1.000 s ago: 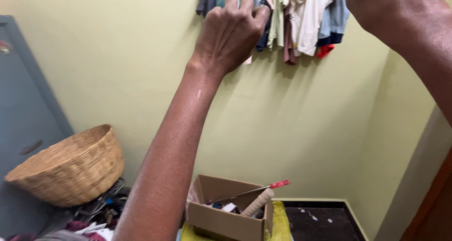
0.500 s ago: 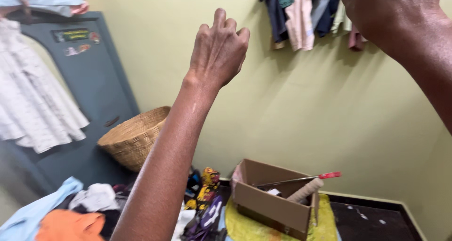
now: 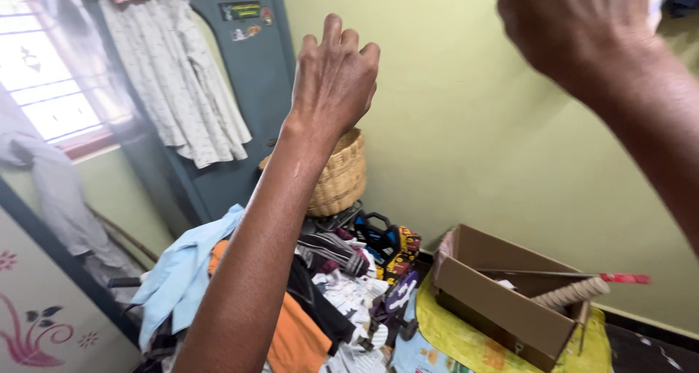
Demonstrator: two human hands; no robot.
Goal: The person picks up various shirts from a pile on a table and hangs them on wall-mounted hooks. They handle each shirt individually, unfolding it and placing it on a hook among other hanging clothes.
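While both raised, left hand fingers curled empty, right hand blurred, untellable, brown cardboard box below.

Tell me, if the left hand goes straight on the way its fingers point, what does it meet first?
The left hand is raised with curled fingers pointing up and forward. Nothing stands before it except the bare green wall, so it would probably meet that first, though depth is hard to judge.

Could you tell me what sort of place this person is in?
Most likely a room in a home used for storing clothes. A pile of clothes fills the floor, a pale shirt hangs on a grey-blue cupboard, and a wicker basket sits beside it. Both hands are raised and hold nothing.
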